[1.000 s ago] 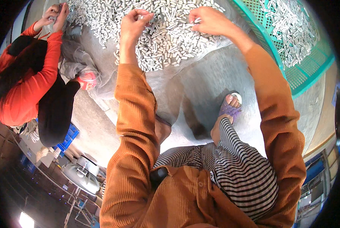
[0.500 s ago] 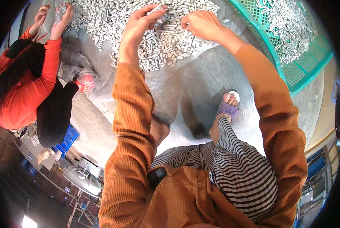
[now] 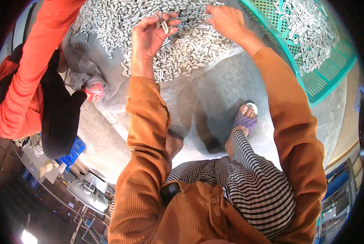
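Note:
A broad heap of small grey and whitish capsule-shaped pieces (image 3: 190, 57) lies spread on a thin translucent sheet (image 3: 216, 65). Over the middle of the heap, my left hand (image 3: 147, 40) is turned palm up. Its fingers curl around a few metallic-looking capsule-shaped pieces (image 3: 164, 27), which stick up between the fingertips. To the right, my right hand (image 3: 229, 23) hovers low over the heap's edge, back upward, thumb and fingers drawn together. What lies in its fingertips, if anything, is too small to make out.
A green slatted plastic basket (image 3: 321, 91) at the far right holds many longer silvery pieces (image 3: 312, 40). On the left a co-worker in a red sleeve (image 3: 44, 53) reaches over the heap. A blue crate (image 3: 74, 152) and a metal pot (image 3: 88, 195) stand behind that person.
My left hand has turned palm up and lowered slightly, showing the pieces in it. My right hand has shifted a little right. The co-worker's arm has stretched forward, its hand leaving view.

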`<state>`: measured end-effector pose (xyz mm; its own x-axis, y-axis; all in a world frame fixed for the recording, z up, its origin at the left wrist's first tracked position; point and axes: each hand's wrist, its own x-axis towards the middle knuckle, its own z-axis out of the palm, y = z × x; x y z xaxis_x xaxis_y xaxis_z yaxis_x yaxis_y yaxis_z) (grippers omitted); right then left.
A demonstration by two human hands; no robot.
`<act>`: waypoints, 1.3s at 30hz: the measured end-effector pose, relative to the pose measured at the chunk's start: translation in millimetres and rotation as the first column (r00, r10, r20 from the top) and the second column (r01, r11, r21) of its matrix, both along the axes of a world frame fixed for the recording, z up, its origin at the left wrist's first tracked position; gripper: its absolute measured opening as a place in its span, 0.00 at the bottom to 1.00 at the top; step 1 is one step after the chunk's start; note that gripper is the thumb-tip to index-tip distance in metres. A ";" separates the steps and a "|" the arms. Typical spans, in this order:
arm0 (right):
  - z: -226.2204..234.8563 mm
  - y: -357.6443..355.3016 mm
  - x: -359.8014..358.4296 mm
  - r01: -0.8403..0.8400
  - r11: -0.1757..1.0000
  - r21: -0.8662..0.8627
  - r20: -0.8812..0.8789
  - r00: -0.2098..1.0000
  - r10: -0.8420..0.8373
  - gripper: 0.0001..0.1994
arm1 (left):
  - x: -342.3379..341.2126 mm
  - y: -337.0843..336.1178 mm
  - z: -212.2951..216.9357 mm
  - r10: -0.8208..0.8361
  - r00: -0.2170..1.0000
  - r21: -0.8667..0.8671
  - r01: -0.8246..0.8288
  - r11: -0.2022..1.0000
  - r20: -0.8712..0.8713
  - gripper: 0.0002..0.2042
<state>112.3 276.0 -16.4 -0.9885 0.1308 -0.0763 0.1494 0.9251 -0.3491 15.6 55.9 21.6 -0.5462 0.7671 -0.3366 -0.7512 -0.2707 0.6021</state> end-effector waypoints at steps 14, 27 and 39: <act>32.2 3.8 2.9 0.177 0.014 -0.984 0.178 0.984 0.007 0.11 | 37.1 19.5 -19.2 -0.874 0.122 -0.812 -0.447 0.375 -0.470 0.11; -9.9 -28.6 -0.7 -0.174 0.982 -0.076 -0.011 0.985 0.173 0.08 | -0.4 36.3 -31.0 -0.706 0.378 -0.770 -0.517 0.375 -0.598 0.16; 46.7 -1.7 28.0 0.210 -0.100 -0.973 0.180 0.951 0.250 0.10 | -27.1 -46.7 -10.7 0.247 0.862 -0.456 -0.453 0.766 -0.442 0.15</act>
